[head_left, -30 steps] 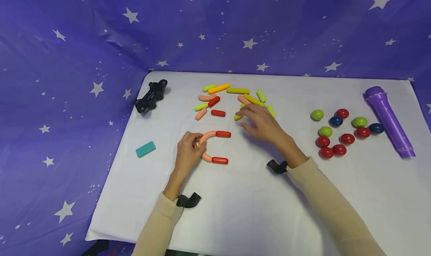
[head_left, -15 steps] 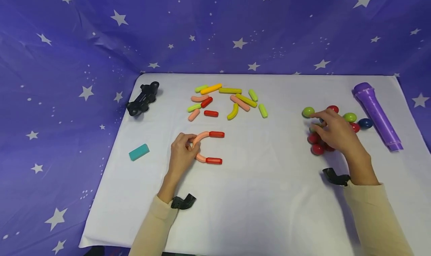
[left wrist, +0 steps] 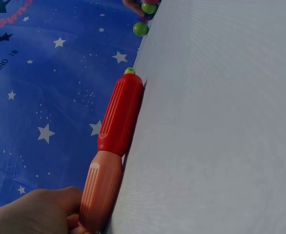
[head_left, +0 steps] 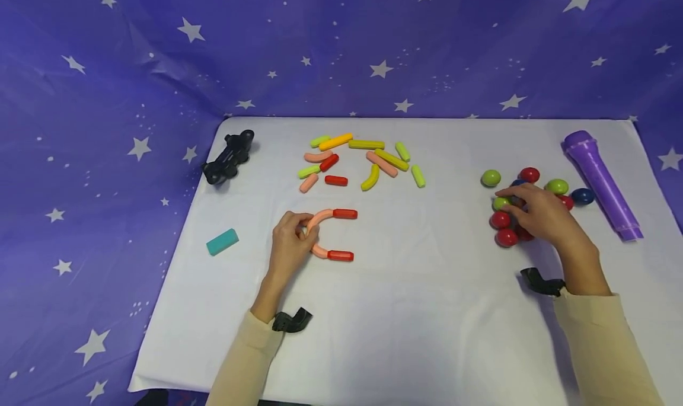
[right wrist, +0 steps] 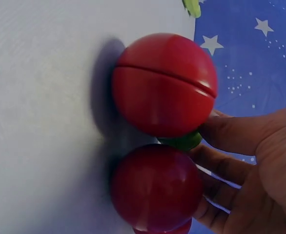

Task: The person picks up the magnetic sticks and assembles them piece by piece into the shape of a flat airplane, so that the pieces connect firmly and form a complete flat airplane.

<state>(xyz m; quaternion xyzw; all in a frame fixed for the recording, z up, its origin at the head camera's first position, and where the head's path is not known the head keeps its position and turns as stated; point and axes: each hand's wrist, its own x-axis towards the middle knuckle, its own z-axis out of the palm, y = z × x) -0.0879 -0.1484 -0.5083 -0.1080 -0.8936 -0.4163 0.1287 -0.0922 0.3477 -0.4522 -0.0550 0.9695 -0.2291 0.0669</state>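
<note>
My left hand [head_left: 290, 243] pinches the curved pink part of a C-shaped piece [head_left: 322, 216], joined from pink plastic tubes with a red tube at each end. Up close in the left wrist view, a straight grooved red tube [left wrist: 121, 114] continues the pink one [left wrist: 101, 185]. Over on the right, my right hand [head_left: 546, 219] has its thumb and fingers around a green plastic egg [head_left: 500, 204]. Red eggs [head_left: 500, 220] lie just in front of it, and others are partly covered by the hand. The right wrist view shows a seamed red egg [right wrist: 165, 85] hiding most of the green one [right wrist: 186, 141].
Several loose coloured tubes [head_left: 366, 144] lie at the back middle. A black game controller [head_left: 229, 157] and a teal block [head_left: 222, 242] are at the left. A purple microphone-shaped tube [head_left: 603, 184] lies right of the eggs. A starry purple cloth [head_left: 347, 50] backs the white table [head_left: 416, 311].
My right hand has moved from the loose tubes across to the eggs, then lowered its fingers around a green one. My left hand stays on the C-shaped piece.
</note>
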